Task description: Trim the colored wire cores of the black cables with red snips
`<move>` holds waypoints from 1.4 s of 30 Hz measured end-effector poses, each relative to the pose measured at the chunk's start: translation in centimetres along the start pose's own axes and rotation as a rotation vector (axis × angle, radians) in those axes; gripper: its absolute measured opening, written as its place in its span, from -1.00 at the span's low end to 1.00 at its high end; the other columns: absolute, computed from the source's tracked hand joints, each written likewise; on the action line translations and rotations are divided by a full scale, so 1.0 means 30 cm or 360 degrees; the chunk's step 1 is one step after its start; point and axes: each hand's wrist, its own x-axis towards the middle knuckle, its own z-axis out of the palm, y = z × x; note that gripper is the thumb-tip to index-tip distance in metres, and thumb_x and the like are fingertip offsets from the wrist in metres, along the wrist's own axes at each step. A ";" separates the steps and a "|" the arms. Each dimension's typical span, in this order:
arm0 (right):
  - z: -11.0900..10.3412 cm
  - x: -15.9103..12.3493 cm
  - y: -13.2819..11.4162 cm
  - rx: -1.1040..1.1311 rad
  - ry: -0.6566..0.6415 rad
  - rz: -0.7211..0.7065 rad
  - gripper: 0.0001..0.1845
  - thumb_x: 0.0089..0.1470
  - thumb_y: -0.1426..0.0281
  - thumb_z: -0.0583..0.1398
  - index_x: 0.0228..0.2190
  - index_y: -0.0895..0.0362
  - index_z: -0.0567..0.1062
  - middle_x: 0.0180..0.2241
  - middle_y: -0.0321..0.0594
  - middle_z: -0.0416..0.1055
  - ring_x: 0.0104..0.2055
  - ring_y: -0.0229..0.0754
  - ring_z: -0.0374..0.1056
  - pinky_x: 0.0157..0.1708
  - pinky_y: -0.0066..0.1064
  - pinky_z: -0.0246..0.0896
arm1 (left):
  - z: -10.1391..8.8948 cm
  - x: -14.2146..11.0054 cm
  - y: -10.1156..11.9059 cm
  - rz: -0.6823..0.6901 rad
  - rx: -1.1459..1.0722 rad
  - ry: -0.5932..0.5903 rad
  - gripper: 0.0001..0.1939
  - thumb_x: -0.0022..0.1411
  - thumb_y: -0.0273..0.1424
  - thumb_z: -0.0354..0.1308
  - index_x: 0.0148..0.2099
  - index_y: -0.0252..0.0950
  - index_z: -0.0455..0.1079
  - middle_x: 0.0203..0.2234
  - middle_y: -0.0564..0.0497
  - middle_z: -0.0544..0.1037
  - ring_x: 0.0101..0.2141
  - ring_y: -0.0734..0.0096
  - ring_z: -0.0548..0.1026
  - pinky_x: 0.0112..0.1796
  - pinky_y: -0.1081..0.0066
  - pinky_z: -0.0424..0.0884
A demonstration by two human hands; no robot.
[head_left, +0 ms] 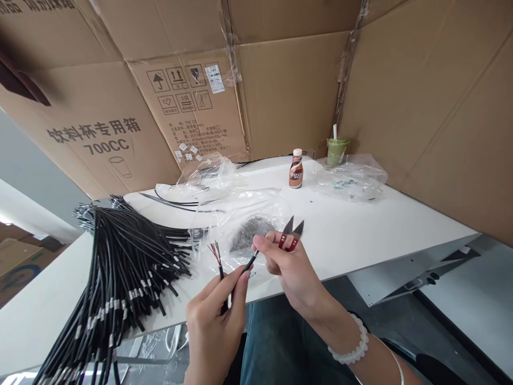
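Observation:
My left hand [216,315] is closed around a black cable [250,263]. A second cable end rises from the same grip, its thin red, black and other coloured wires [216,254] fanned out. My right hand [292,270] pinches the tip of the first cable between thumb and forefinger. Its curled fingers also hold a pair of red-handled snips [294,244], whose two blades point up and stand apart. Behind both hands lies a clear plastic bag [276,206] with a heap of fine dark scraps [250,233].
A large bundle of black cables [132,267] covers the left of the white table [412,230]. Further back are a brown drink bottle [296,170], a green cup with a straw [335,152] and another clear bag [352,179]. Cardboard walls [292,91] stand behind the table.

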 end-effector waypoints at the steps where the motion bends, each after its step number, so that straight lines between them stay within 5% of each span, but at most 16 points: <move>1: -0.004 0.000 0.003 0.0001 0.0009 -0.0024 -0.47 -0.12 0.03 0.38 -0.64 0.14 0.30 -0.71 -0.51 -0.16 -0.62 -0.42 -0.22 -0.57 -0.45 -0.22 | 0.002 -0.003 -0.002 -0.0024 -0.0005 -0.0017 -0.85 0.27 -0.44 0.18 -0.23 -0.36 0.58 -0.63 0.10 0.45 -0.66 0.59 0.35 -0.62 0.57 0.26; 6: -0.033 -0.001 0.010 -0.0008 0.0021 -0.0162 -0.51 -0.03 0.08 0.37 -0.67 0.15 0.35 -0.70 -0.49 -0.19 -0.61 -0.42 -0.23 -0.54 -0.44 -0.14 | 0.015 -0.015 -0.005 -0.0154 -0.0133 -0.0099 -0.84 0.27 -0.44 0.18 -0.17 -0.27 0.59 -0.53 0.08 0.54 -0.61 0.58 0.39 -0.58 0.56 0.26; 11: -0.058 -0.002 -0.007 -0.0017 -0.0062 -0.0108 -0.58 -0.03 0.06 0.38 -0.54 0.18 0.54 -0.72 -0.49 -0.15 -0.63 -0.44 -0.27 -0.60 -0.46 -0.30 | 0.010 -0.016 0.002 -0.0268 -0.0222 -0.0145 -0.84 0.27 -0.40 0.18 -0.19 -0.21 0.61 -0.60 0.11 0.47 -0.61 0.56 0.37 -0.57 0.55 0.23; 15: -0.067 0.002 -0.020 0.0059 -0.0160 0.0009 -0.53 -0.16 0.04 0.44 -0.55 0.19 0.50 -0.70 -0.47 -0.01 -0.64 -0.48 -0.25 -0.62 -0.47 -0.40 | -0.007 0.001 0.021 -0.0831 -0.0688 -0.0345 -0.81 0.21 -0.27 0.23 -0.30 -0.23 0.64 -0.59 0.04 0.46 -0.46 0.41 0.43 -0.44 0.49 0.27; 18: -0.060 0.001 -0.026 0.0117 -0.0204 0.0050 -0.43 -0.27 0.00 0.47 -0.62 0.17 0.36 -0.69 -0.50 -0.06 -0.65 -0.49 -0.27 -0.63 -0.49 -0.37 | -0.016 0.016 0.042 -0.1207 -0.1026 -0.0477 -0.66 0.15 -0.12 0.25 -0.39 -0.30 0.61 -0.72 0.09 0.23 -0.60 0.52 0.19 -0.55 0.48 0.06; 21: -0.045 -0.005 -0.031 0.0156 -0.0245 0.0047 -0.38 -0.32 0.02 0.49 -0.65 0.15 0.27 -0.71 -0.53 -0.15 -0.65 -0.48 -0.25 -0.64 -0.51 -0.34 | -0.016 0.025 0.058 -0.1352 -0.1183 -0.0590 -0.53 0.13 0.01 0.21 -0.44 -0.34 0.57 -0.76 0.19 -0.02 -0.67 0.62 -0.08 -0.58 0.46 -0.18; 28: -0.080 0.033 -0.060 0.0261 -0.0148 -0.0209 -0.41 -0.16 0.00 0.43 -0.62 0.13 0.26 -0.70 -0.53 -0.23 -0.64 -0.45 -0.33 -0.66 -0.50 -0.36 | -0.015 0.034 0.060 -0.1419 -0.1249 -0.0611 -0.48 0.05 0.07 0.28 -0.39 -0.36 0.58 -0.74 0.19 -0.01 -0.64 0.62 -0.09 -0.55 0.45 -0.21; 31: -0.119 0.050 -0.064 0.0273 -0.0098 -0.0334 -0.53 -0.15 0.00 0.43 -0.46 0.08 0.43 -0.69 -0.54 -0.24 -0.63 -0.43 -0.35 -0.64 -0.50 -0.35 | -0.026 0.038 0.061 -0.1440 -0.1278 -0.0557 -0.51 0.05 0.05 0.29 -0.41 -0.34 0.57 -0.75 0.19 -0.02 -0.64 0.61 -0.10 -0.56 0.44 -0.23; 35: -0.116 0.035 -0.030 0.0123 -0.0301 -0.0251 -0.57 -0.18 0.13 0.47 -0.28 0.08 0.63 -0.71 -0.50 -0.10 -0.63 -0.43 -0.22 -0.61 -0.51 -0.22 | -0.028 0.040 0.072 -0.1482 -0.1377 -0.0555 -0.52 0.04 0.05 0.30 -0.45 -0.33 0.54 -0.77 0.21 -0.01 -0.66 0.62 -0.13 -0.57 0.45 -0.22; 39: -0.079 0.015 -0.008 -0.0023 -0.0445 -0.0193 -0.72 -0.16 0.17 0.45 -0.41 0.07 0.65 -0.72 -0.43 0.06 -0.59 -0.37 0.00 -0.47 -0.45 0.09 | -0.020 0.039 0.086 -0.1538 -0.1474 -0.0612 -0.53 0.06 0.04 0.29 -0.49 -0.32 0.51 -0.77 0.23 -0.05 -0.68 0.66 -0.17 -0.58 0.46 -0.23; 42: -0.067 0.010 -0.013 -0.0035 -0.0420 -0.0184 -0.63 -0.17 0.11 0.44 -0.61 0.13 0.53 -0.67 -0.33 0.23 -0.56 -0.34 0.10 -0.45 -0.43 0.13 | -0.018 0.038 0.090 -0.1536 -0.1471 -0.0618 -0.53 0.05 0.05 0.28 -0.49 -0.31 0.53 -0.77 0.23 -0.05 -0.67 0.65 -0.16 -0.57 0.47 -0.22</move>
